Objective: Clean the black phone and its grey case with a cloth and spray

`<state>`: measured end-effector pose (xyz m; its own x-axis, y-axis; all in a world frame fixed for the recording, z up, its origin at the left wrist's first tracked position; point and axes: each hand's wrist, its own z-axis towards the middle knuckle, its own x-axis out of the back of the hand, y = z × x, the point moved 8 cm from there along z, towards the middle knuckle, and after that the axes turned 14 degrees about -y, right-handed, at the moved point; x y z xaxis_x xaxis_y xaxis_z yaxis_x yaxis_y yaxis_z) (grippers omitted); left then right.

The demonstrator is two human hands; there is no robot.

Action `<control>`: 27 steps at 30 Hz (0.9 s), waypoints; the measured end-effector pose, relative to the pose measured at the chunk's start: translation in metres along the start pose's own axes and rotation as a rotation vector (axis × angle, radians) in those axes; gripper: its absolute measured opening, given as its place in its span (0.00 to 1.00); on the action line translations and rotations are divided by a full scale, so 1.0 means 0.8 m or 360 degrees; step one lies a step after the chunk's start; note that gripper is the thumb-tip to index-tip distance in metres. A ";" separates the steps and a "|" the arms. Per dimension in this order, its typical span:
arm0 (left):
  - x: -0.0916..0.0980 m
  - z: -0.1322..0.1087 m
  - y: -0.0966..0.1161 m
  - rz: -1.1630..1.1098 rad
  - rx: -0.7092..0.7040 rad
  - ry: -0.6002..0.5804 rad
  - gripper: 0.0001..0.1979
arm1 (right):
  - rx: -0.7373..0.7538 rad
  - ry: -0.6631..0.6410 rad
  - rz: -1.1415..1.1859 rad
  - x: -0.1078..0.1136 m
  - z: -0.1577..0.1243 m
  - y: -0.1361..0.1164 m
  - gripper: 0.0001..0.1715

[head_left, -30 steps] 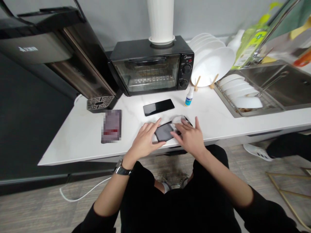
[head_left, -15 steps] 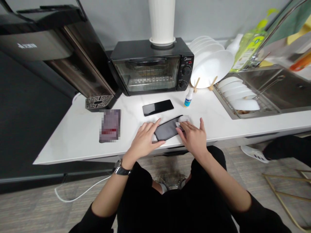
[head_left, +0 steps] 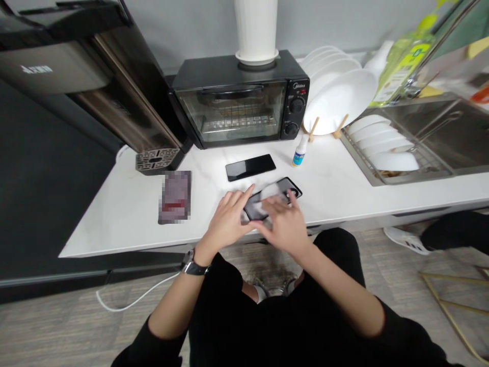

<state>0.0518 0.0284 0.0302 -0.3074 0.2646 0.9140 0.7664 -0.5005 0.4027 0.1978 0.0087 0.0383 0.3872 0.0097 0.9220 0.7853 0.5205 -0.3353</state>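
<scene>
A dark phone case (head_left: 289, 183) lies at a slant near the front edge of the counter, with a round opening at its right end. My left hand (head_left: 228, 216) grips its left end, thumb below and index finger above. Fingers of my right hand (head_left: 284, 224) press a crumpled white wipe (head_left: 270, 190) onto the middle of the case; motion blurs both. Just behind lies a black phone (head_left: 250, 167), screen up. To its right stands a small white spray bottle (head_left: 299, 154) with a blue label.
A pixelated dark item (head_left: 174, 198) lies on the left, before a tall drinks machine (head_left: 153, 122). Behind are a toaster oven (head_left: 233, 109) and racked white plates (head_left: 340, 102). A sink (head_left: 439, 158) with dishes is at right. Another person's shoe (head_left: 407, 240) shows below.
My right hand has slid the wipe leftward along the case, from its right end to its middle, uncovering the round opening. My left hand keeps its hold. The view has shifted slightly.
</scene>
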 end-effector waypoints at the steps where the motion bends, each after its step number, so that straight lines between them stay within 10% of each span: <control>1: -0.001 0.000 -0.001 -0.0001 -0.0003 -0.0009 0.49 | 0.0126 -0.0061 0.0068 -0.006 0.000 -0.013 0.36; 8: 0.001 -0.002 -0.001 0.0029 0.0019 0.0018 0.50 | -0.0215 0.0111 -0.0059 0.007 0.001 0.025 0.31; 13: 0.000 0.000 -0.003 0.0030 0.0003 0.0001 0.47 | 0.0234 -0.0086 0.0131 -0.005 0.011 -0.007 0.31; 17: 0.001 0.001 -0.004 0.0030 0.0035 0.0030 0.47 | -0.0168 0.0069 0.0034 0.007 0.016 0.024 0.25; 23: -0.002 -0.001 -0.009 0.0052 0.0044 0.0018 0.45 | 0.0188 -0.0014 0.0213 -0.017 0.004 -0.039 0.25; 27: 0.000 -0.004 -0.005 0.0058 0.0060 0.0076 0.46 | -0.0029 0.0039 0.0062 0.003 0.006 0.012 0.18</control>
<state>0.0466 0.0276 0.0289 -0.3049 0.2066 0.9297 0.7978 -0.4777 0.3678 0.2041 0.0179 0.0377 0.4293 0.0086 0.9031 0.7779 0.5046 -0.3746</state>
